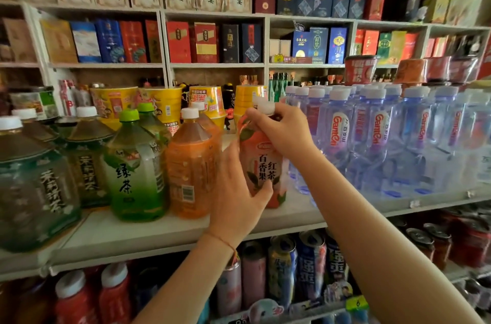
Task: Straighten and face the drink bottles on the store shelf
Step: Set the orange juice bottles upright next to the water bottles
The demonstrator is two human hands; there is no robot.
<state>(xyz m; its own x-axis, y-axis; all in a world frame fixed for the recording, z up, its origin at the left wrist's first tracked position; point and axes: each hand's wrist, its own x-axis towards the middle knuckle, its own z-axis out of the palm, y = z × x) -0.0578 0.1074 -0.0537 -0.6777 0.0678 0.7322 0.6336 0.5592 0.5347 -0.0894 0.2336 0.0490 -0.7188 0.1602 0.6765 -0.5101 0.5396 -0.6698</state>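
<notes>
A pink tea bottle [264, 164] with a white cap stands upright on the white shelf [148, 233], its label facing me. My right hand [281, 132] grips its neck just under the cap. My left hand [236, 198] wraps round its lower body from the left. An orange bottle [190, 167] stands right beside it, its barcode side turned to me. Further left stand a green tea bottle [134, 169] and dark tea bottles [34, 180].
Clear water bottles [377, 137] in shrink-wrap packs crowd the shelf to the right. Yellow noodle cups [159, 105] stand behind the tea bottles. Cans [310, 265] and red bottles [74, 297] fill the shelf below. Boxed goods line the wall shelves behind.
</notes>
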